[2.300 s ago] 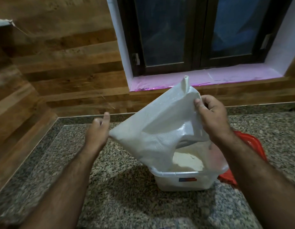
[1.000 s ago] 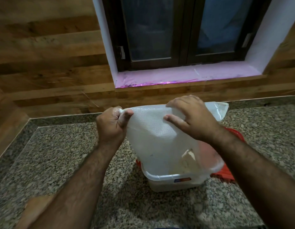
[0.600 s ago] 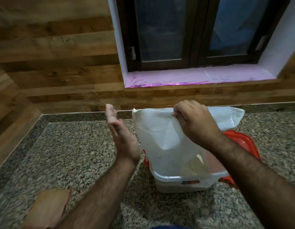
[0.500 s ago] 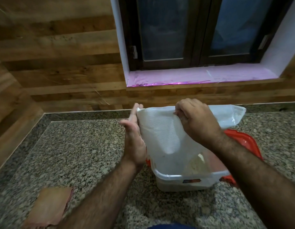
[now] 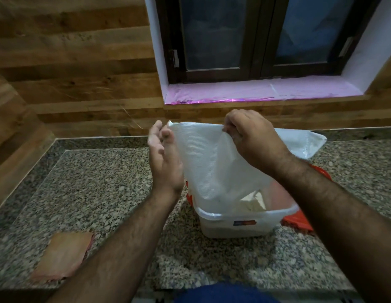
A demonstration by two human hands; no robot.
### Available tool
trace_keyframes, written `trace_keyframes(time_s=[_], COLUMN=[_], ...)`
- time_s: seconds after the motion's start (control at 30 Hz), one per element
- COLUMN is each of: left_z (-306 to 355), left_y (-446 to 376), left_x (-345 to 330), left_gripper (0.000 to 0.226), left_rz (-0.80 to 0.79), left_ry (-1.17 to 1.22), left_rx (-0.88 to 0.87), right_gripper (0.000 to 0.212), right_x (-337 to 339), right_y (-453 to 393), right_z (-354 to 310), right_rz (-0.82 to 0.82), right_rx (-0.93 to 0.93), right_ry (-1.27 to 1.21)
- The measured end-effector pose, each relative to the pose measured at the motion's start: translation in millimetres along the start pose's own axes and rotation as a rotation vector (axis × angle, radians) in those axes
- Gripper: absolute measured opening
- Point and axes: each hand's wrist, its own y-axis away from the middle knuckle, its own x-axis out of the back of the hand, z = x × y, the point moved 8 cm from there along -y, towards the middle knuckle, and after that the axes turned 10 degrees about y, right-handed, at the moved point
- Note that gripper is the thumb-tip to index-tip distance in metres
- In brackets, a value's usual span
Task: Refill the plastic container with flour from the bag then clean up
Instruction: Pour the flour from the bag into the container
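Note:
A limp white woven flour bag (image 5: 210,162) hangs upside down with its mouth inside the clear plastic container (image 5: 240,224) on the granite counter. My right hand (image 5: 249,138) pinches the bag's upper edge near its middle. My left hand (image 5: 163,158) stands flat and blurred against the bag's left side, fingers straight, touching its upper corner. Pale flour (image 5: 252,204) shows inside the container through the gap beside the bag. The red lid (image 5: 299,219) lies under and behind the container, mostly hidden by my right forearm.
A tan folded cloth (image 5: 63,254) lies on the counter at the front left. The granite counter (image 5: 91,182) runs back to a wood-panelled wall, with a window and a pink-lined sill (image 5: 255,92) behind the container.
The bag went from tilted pouring to hanging upright over the container. My left hand let go of the bag's corner and now strikes flat against its left side; my right hand keeps its pinch.

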Motion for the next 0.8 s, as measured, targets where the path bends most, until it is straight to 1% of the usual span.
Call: trace_keyframes(time_s=[0.07,0.1,0.17,0.2,0.23,0.27,0.3,0.33,0.4,0.43,0.47,0.53,0.57,0.6,0.67,0.7,0.77,0.8], left_z=[-2,-4,-3,0,1,2,3,4,4,3,2,3,4,4,5,4,2,0], left_y=[-7,-10,-15,-17,-21,-25,-29,-33,-41,-43,-45,-46,-46,-47,-47,-47,-46,-46], left_x=[0,-1,-3,-3,-2,-2,-1,0,0,-1,-1,-4,-5,-6,-10,-11,-13,-13], left_gripper=[0.061,0.058,0.054,0.052,0.05,0.049,0.048,0.05,0.058,0.064,0.069,0.074,0.075,0.076,0.069,0.066,0.065,0.066], left_rz=[0.042,0.049,0.092,0.124,0.151,0.171,0.187,0.196,0.199,0.195,0.193,0.198,0.206,0.211,0.217,0.22,0.202,0.203], left_ry=[-0.044,-0.074,-0.095,-0.085,-0.07,-0.047,-0.035,-0.028,-0.028,-0.046,-0.073,-0.114,-0.121,-0.109,-0.08,-0.089,-0.084,-0.073], left_rx=[-0.011,-0.023,-0.083,-0.11,-0.124,-0.133,-0.135,-0.136,-0.125,-0.121,-0.119,-0.117,-0.115,-0.112,-0.114,-0.116,-0.096,-0.082], right_gripper=[0.008,0.008,0.01,0.017,0.029,0.044,0.059,0.071,0.086,0.091,0.091,0.084,0.085,0.087,0.096,0.097,0.088,0.087], right_x=[1,3,13,21,29,37,41,38,19,11,8,19,24,22,11,10,18,20], right_y=[-2,-3,-2,2,8,17,25,32,44,49,54,59,60,60,61,61,62,62], right_z=[-2,-4,-2,2,8,15,20,24,27,30,34,41,42,43,43,45,52,54], right_rz=[-0.048,-0.061,0.001,0.064,0.135,0.189,0.202,0.163,-0.028,-0.095,-0.09,0.045,0.074,0.038,-0.122,-0.132,-0.022,-0.007], right_rx=[0.005,0.014,0.008,-0.021,-0.072,-0.131,-0.173,-0.179,-0.124,-0.108,-0.118,-0.152,-0.155,-0.142,-0.106,-0.111,-0.152,-0.154], right_ry=[-0.027,-0.037,-0.041,-0.029,-0.01,0.001,0.006,0.031,0.115,0.145,0.157,0.167,0.172,0.177,0.195,0.204,0.2,0.193])
